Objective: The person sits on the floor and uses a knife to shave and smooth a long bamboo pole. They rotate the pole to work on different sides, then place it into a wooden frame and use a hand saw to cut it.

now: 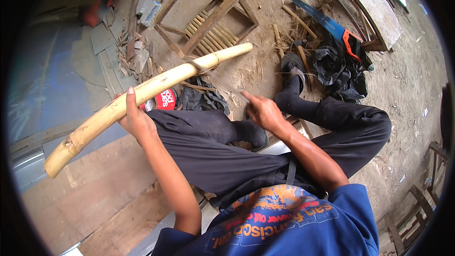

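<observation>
A pale yellow bamboo pole (161,83) slants from the lower left up to the upper middle, with ringed nodes along it. My left hand (138,121) is closed around its lower half, the thumb lying over the top. My right hand (265,113) is closed on a thin, dark-bladed knife (204,70), whose handle is mostly hidden in the fingers. Motion smears the middle of the blade. Its far end crosses the pole's upper part and seems to touch it.
A wooden frame with bamboo slats (206,23) lies ahead. A blue-bladed saw (327,22) rests by crumpled black plastic (339,73) at right. Beneath the pole stands a red can (167,99). Wood scraps (140,57) litter the left, above wooden boards (104,185).
</observation>
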Action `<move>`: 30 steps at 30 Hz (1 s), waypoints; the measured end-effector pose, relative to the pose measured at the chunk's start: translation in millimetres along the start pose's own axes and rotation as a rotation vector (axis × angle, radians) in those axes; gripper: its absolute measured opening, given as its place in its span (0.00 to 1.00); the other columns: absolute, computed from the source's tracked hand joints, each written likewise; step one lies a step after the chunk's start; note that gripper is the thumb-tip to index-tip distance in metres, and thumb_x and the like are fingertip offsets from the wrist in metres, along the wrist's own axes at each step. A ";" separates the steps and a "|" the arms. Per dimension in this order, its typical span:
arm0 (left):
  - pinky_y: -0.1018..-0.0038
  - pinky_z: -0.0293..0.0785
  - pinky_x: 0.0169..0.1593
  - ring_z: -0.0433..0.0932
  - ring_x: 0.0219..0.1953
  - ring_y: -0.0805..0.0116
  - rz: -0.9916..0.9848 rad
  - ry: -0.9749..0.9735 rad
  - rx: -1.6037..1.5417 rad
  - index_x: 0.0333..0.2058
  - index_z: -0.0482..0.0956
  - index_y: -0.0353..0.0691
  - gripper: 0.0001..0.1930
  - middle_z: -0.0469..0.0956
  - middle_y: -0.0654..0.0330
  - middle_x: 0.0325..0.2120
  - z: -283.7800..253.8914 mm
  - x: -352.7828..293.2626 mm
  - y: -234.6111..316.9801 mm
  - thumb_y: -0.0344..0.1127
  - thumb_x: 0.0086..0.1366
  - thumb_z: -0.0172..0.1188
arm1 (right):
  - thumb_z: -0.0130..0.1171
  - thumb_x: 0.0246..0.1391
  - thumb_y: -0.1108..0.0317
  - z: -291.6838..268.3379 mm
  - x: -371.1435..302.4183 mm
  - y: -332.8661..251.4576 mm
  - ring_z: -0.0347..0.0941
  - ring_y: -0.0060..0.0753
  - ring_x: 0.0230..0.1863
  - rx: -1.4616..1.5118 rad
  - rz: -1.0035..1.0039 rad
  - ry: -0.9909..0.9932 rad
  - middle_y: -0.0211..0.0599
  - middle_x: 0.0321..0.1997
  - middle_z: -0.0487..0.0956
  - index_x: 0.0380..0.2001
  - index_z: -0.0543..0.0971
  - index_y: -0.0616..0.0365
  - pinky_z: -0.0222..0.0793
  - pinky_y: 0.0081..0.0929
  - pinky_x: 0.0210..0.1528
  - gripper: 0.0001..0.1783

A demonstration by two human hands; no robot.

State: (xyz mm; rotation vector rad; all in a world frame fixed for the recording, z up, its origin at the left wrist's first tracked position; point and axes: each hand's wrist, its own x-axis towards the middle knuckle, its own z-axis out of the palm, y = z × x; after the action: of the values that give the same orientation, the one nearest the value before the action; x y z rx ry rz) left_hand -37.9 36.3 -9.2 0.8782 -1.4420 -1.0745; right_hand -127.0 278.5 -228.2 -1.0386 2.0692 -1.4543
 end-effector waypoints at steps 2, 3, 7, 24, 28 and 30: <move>0.75 0.72 0.44 0.76 0.40 0.71 0.023 -0.028 -0.011 0.47 0.68 0.38 0.23 0.73 0.59 0.39 -1.4 -0.9 -0.3 0.30 0.56 0.71 | 0.58 0.49 0.73 5.2 -7.3 -20.6 0.76 0.62 0.32 -0.023 -0.008 -0.035 0.54 0.32 0.78 0.59 0.72 0.51 0.74 0.51 0.36 0.30; 0.75 0.72 0.44 0.76 0.40 0.71 0.041 -0.039 -0.018 0.46 0.68 0.38 0.23 0.74 0.59 0.38 -0.6 -0.1 -3.5 0.30 0.56 0.71 | 0.58 0.49 0.73 17.8 -9.3 -3.1 0.77 0.62 0.33 -0.002 -0.002 0.041 0.55 0.33 0.79 0.59 0.71 0.53 0.74 0.50 0.37 0.30; 0.75 0.73 0.45 0.77 0.40 0.71 0.029 -0.020 -0.006 0.45 0.68 0.39 0.22 0.74 0.60 0.38 1.0 -1.7 -0.8 0.30 0.57 0.70 | 0.57 0.50 0.72 9.5 2.9 20.6 0.77 0.62 0.36 0.030 0.205 -0.030 0.60 0.34 0.79 0.59 0.70 0.57 0.73 0.52 0.39 0.29; 0.69 0.75 0.49 0.78 0.45 0.65 0.044 -0.112 -0.002 0.46 0.66 0.40 0.22 0.74 0.57 0.38 2.4 -2.4 0.4 0.29 0.57 0.69 | 0.57 0.48 0.73 10.8 1.0 8.6 0.78 0.62 0.34 -0.037 0.139 0.007 0.56 0.33 0.80 0.57 0.71 0.55 0.74 0.53 0.38 0.29; 0.66 0.76 0.52 0.78 0.45 0.63 0.055 -0.111 -0.015 0.46 0.66 0.40 0.22 0.75 0.56 0.39 4.8 -3.7 0.5 0.29 0.57 0.69 | 0.57 0.49 0.73 0.3 9.7 34.4 0.78 0.62 0.35 -0.153 0.260 0.024 0.59 0.33 0.80 0.57 0.72 0.59 0.74 0.52 0.38 0.28; 0.64 0.76 0.53 0.78 0.45 0.62 0.036 -0.120 -0.016 0.46 0.66 0.40 0.22 0.75 0.56 0.39 3.4 -4.1 1.3 0.29 0.57 0.69 | 0.58 0.48 0.74 6.4 2.5 11.6 0.78 0.62 0.36 0.028 0.082 -0.032 0.58 0.34 0.80 0.57 0.72 0.58 0.74 0.50 0.39 0.29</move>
State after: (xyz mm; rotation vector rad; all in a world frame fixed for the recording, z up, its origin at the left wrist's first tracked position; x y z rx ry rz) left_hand -40.6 41.1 -9.4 0.7845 -1.5408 -1.1265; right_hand -128.1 274.8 -241.1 -0.9488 2.0387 -1.4125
